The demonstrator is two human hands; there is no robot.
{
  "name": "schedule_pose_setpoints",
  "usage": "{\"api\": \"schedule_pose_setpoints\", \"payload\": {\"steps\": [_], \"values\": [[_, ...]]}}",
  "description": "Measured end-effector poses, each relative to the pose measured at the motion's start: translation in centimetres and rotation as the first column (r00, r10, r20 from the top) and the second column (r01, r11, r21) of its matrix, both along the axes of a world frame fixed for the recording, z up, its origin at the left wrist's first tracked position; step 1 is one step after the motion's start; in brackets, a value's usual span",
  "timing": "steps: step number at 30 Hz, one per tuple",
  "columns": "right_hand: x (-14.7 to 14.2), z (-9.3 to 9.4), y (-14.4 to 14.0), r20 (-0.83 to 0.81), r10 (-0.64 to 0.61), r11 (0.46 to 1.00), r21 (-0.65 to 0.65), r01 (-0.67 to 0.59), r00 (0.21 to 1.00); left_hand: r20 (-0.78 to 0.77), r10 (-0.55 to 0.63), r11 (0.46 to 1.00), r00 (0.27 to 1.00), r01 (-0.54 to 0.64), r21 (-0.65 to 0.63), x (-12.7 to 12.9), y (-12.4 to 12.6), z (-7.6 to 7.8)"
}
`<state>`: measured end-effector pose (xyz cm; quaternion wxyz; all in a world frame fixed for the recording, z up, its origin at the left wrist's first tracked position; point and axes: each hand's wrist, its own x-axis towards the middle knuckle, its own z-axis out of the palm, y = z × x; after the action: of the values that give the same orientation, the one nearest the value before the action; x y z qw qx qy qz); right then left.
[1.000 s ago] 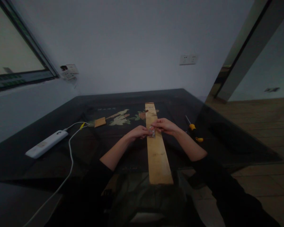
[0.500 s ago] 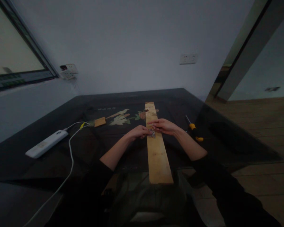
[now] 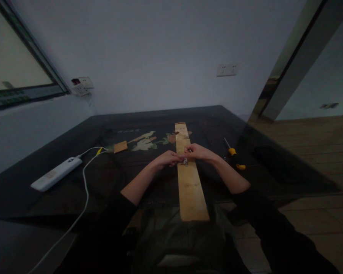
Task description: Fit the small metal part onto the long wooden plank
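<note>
Small shiny packet (image 3: 184, 162), perhaps foil, pinched by left hand (image 3: 168, 158) and right hand (image 3: 198, 152) over pale wooden plank (image 3: 189, 182), frame centre; no legible writing.

Small shiny metal piece (image 3: 184, 162) on long wood plank (image 3: 189, 179).

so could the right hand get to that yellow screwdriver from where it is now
Probably yes: the right hand is at the small metal piece on the plank, and the screwdriver lies just to its right on bare table, nothing between.
</note>
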<state>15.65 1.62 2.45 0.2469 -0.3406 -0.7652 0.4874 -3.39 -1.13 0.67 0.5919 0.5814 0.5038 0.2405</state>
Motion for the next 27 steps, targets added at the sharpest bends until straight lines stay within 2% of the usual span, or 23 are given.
{"api": "schedule_pose_setpoints", "payload": {"steps": [9,15,20,27], "values": [[0.9,0.4,0.3,0.190,0.145,0.983,0.085,-0.163,0.971,0.055,-0.020,1.000,0.998,0.021,-0.022,-0.1,0.1,0.1],[0.8,1.0,0.1,0.247,0.127,0.982,0.103,-0.156,0.961,0.094,0.009,0.999,0.996,-0.005,-0.048,-0.1,0.1,0.3],[0.8,1.6,-0.1,0.256,0.122,0.976,0.144,-0.163,0.959,0.152,-0.007,0.997,0.988,0.019,-0.078,-0.2,0.1,0.4],[1.0,1.1,0.3,0.258,0.148,0.969,0.157,-0.192,0.955,0.095,-0.013,0.999,0.995,0.017,-0.043,-0.3,0.4,-0.4]]}}
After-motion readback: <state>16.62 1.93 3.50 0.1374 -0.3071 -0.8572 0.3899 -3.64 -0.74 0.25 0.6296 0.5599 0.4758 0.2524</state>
